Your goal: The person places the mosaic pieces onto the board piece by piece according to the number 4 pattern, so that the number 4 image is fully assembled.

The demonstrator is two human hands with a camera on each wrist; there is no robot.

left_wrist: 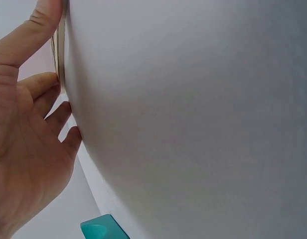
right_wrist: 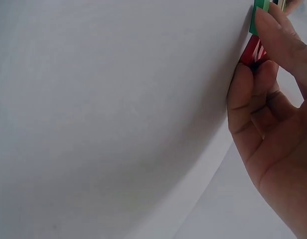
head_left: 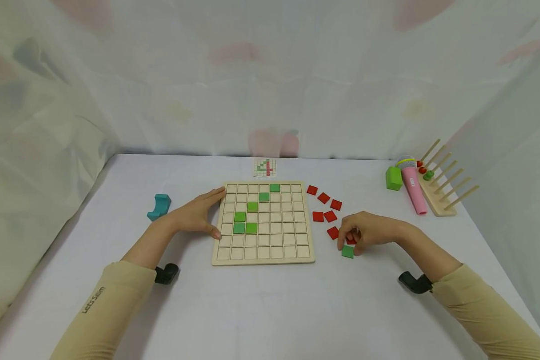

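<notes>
A light wooden grid board lies on the table, with several green square tiles in its cells, some in a slanting line. My left hand rests against the board's left edge with fingers and thumb spread. To the right of the board, my right hand pinches a green tile between thumb and forefinger, low over the table; the thumb also shows against the tile in the right wrist view. Under that hand's curled fingers a red tile shows partly. Several loose red tiles lie between hand and board.
Behind the board lies a small card with a green and red grid pattern. A teal curved block sits beyond the left wrist. At the right back are a green block, a pink toy microphone and a wooden peg rack.
</notes>
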